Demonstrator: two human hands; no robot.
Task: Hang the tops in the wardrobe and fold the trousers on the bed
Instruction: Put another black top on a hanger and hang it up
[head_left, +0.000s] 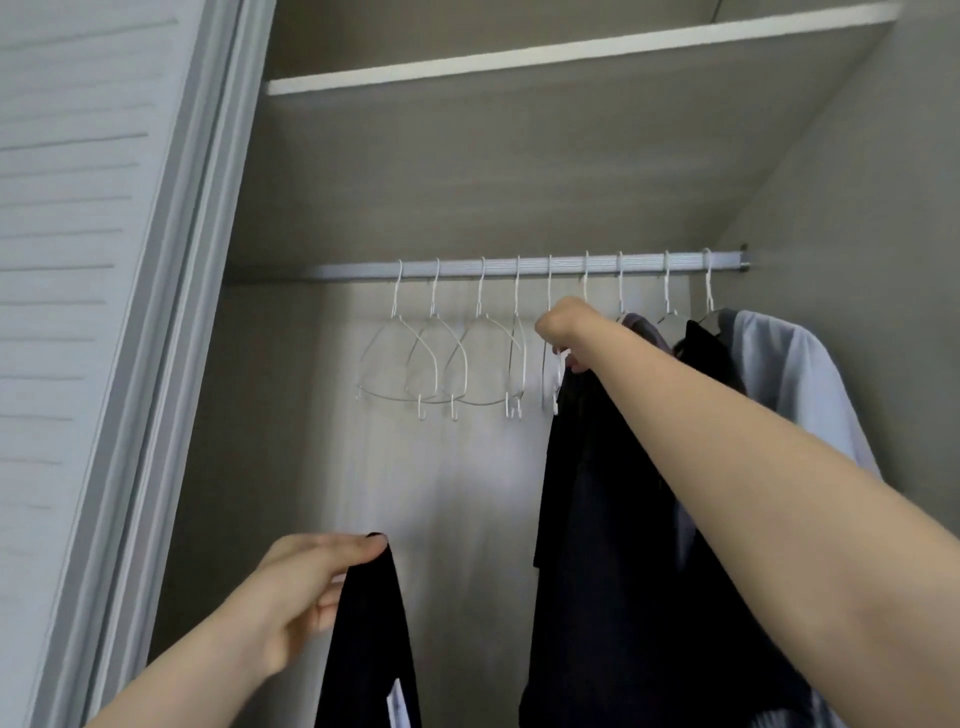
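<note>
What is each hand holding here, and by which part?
The left hand pinches a black garment by its top edge. The right hand grips the top of a dark garment beside a white hanger under the rail.

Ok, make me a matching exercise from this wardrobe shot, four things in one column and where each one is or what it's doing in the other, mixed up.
Column one:
1. left hand
2. right hand
3. empty white hangers
4. light blue shirt

Column two:
A. hangs at the far right of the rail
B. grips a black garment low down
C. hang bare on the rail's left part
D. reaches up, holding the top of a dark garment under the rail

Pairs: 1-B, 2-D, 3-C, 4-A
</note>
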